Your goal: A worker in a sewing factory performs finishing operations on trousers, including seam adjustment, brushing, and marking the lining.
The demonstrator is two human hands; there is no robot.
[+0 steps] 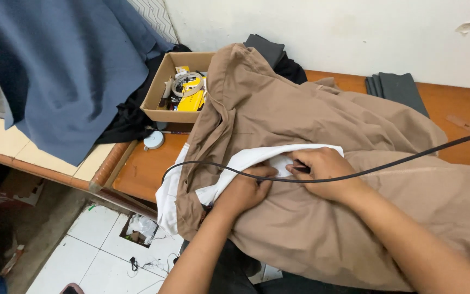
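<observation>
While the brown garment (327, 125) lay on the desk (142, 169) | white lining (235, 163) was pinched by both hands, left (246, 190), right (322, 171) | smoothing judged underway; firm hold needed next.

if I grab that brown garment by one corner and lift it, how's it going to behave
The brown garment would likely flop and drape: it already lies in soft folds over the wooden table. Its white lining probably trails along. The black cable crossing it may snag.
</observation>
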